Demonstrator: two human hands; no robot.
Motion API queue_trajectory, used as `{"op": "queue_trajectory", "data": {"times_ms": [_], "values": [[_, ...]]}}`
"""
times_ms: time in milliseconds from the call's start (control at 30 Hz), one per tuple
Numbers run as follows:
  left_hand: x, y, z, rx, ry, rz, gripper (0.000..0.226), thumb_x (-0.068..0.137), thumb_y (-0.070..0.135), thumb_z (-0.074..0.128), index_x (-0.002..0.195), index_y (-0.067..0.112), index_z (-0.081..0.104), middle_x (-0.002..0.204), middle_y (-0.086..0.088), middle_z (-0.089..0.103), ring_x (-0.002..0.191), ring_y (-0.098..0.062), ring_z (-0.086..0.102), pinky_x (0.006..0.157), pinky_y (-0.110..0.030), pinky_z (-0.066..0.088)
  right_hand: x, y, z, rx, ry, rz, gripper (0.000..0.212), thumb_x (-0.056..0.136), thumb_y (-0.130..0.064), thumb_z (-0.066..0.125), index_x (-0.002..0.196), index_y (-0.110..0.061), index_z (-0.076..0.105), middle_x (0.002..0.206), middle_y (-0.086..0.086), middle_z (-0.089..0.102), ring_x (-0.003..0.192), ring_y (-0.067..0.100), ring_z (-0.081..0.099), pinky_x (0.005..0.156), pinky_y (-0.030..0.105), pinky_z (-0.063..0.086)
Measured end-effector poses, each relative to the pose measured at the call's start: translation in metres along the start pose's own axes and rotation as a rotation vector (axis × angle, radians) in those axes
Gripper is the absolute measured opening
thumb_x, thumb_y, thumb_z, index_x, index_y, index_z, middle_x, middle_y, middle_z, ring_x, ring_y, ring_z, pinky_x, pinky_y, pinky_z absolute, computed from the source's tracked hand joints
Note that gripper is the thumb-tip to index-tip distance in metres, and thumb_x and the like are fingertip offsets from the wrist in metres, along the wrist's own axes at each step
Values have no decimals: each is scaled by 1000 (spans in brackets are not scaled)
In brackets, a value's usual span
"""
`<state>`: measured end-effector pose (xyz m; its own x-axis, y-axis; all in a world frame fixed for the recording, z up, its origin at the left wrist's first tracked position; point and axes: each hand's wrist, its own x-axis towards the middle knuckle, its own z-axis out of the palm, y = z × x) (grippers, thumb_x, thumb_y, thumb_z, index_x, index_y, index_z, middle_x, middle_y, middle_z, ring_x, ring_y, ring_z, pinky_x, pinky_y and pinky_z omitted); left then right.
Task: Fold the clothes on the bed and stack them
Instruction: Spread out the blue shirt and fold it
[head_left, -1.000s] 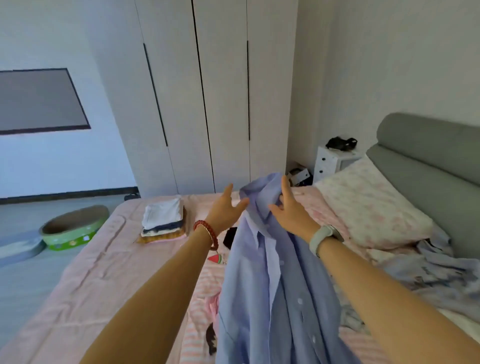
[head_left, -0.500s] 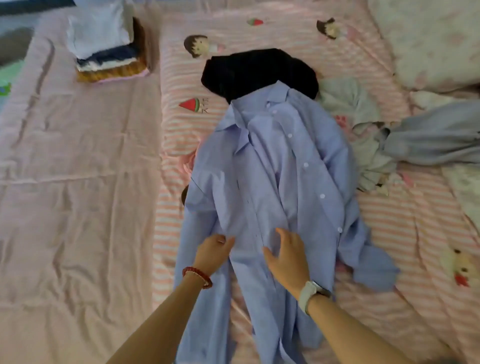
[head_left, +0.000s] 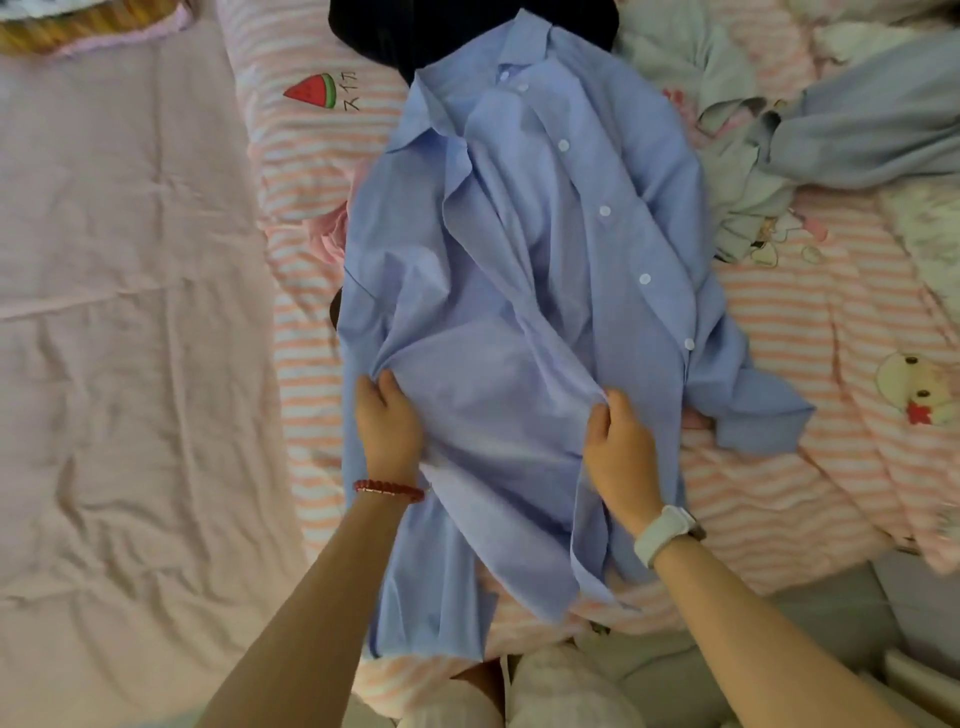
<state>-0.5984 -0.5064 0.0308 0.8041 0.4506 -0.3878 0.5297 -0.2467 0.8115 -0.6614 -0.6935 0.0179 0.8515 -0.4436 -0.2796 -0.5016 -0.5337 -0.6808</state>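
Observation:
A light blue button-up shirt (head_left: 519, 270) lies face up along the pink striped bedcover (head_left: 810, 467), collar at the far end, hem hanging over the near edge. My left hand (head_left: 387, 421) pinches the fabric at the shirt's left side near the waist. My right hand (head_left: 618, 452) grips a bunched fold at the button placket on the right. One sleeve (head_left: 748, 410) sprawls out to the right. At the top left corner, the edge of the stack of folded clothes (head_left: 88, 26) shows.
A dark garment (head_left: 415, 31) lies under the shirt's collar. Crumpled grey and pale clothes (head_left: 810, 135) pile at the right. A plain pink sheet (head_left: 124, 338) covers the left half of the bed. My knees (head_left: 519, 691) show at the bed's near edge.
The shirt went from held up in the air to laid flat on the bed. Both hands then spread apart and took hold of its left and right sides.

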Motion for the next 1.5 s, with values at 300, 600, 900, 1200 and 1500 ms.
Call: {"op": "queue_trajectory", "data": {"times_ms": [300, 600, 900, 1200, 1500], "values": [[46, -11, -75, -32, 9, -160, 52, 90, 29, 57, 131, 2, 38, 112, -8, 51, 97, -21, 53, 82, -26, 41, -4, -9, -12, 408, -108, 246, 14, 96, -24, 48, 96, -13, 57, 71, 6, 61, 65, 12, 63, 66, 30, 55], [-26, -78, -85, 71, -235, -141, 30, 79, 37, 69, 81, 11, 54, 72, 1, 56, 67, -21, 53, 61, -35, 43, -82, -2, 61, -78, -286, 62, 20, 85, -17, 56, 73, -5, 45, 71, 7, 48, 74, 24, 46, 66, 36, 36], [-19, -42, -92, -37, 77, 153, 19, 97, 16, 42, 82, 12, 52, 66, 9, 49, 56, 8, 49, 51, -9, 34, -37, -35, 2, 294, 46, -34, 31, 98, -6, 37, 69, -18, 39, 61, -4, 39, 52, -1, 39, 50, 14, 30], [-7, -40, -70, -269, -300, -246, 19, 87, 32, 62, 94, 14, 63, 97, 2, 68, 84, -9, 66, 71, -24, 52, -3, -3, -10, 167, 55, 67, 23, 95, -10, 45, 115, -1, 51, 92, 6, 52, 85, 17, 47, 73, 15, 30], [-90, -77, -64, -48, -183, 94, 29, 94, 12, 52, 122, 5, 51, 119, -7, 60, 112, -18, 56, 95, -37, 46, -63, 54, 19, -793, -489, -585, 74, 85, -66, 34, 148, -30, 15, 154, 11, 18, 141, 34, 16, 111, 54, 18]]}}
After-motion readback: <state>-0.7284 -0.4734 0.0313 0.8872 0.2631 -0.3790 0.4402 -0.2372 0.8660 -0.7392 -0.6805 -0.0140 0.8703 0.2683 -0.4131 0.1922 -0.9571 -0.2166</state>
